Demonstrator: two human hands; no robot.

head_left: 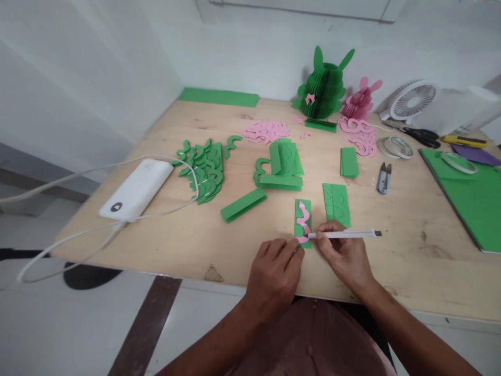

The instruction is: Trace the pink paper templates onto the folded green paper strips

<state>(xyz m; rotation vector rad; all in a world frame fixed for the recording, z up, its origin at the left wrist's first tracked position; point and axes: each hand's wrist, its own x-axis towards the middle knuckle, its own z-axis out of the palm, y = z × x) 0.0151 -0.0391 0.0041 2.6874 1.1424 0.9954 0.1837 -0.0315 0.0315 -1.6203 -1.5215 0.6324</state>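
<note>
A small green paper strip [302, 210] lies near the table's front edge with a wavy pink template [303, 222] on top of it. My left hand [274, 274] presses its fingertips on the lower end of the strip and template. My right hand [346, 253] grips a white pen [344, 234], its tip at the pink template's lower edge. Another green strip [336, 203] lies just to the right.
Folded green strips [242, 203] and green cut-outs [203, 167] lie mid-table, pink cut-outs [266, 130] behind. A white power bank [136, 188] with cables sits left. Snips [384, 176], tape rolls [395, 147], scissors [425, 137], a fan [413, 100], green sheets [469, 201] and paper rabbits [324, 86] stand right and back.
</note>
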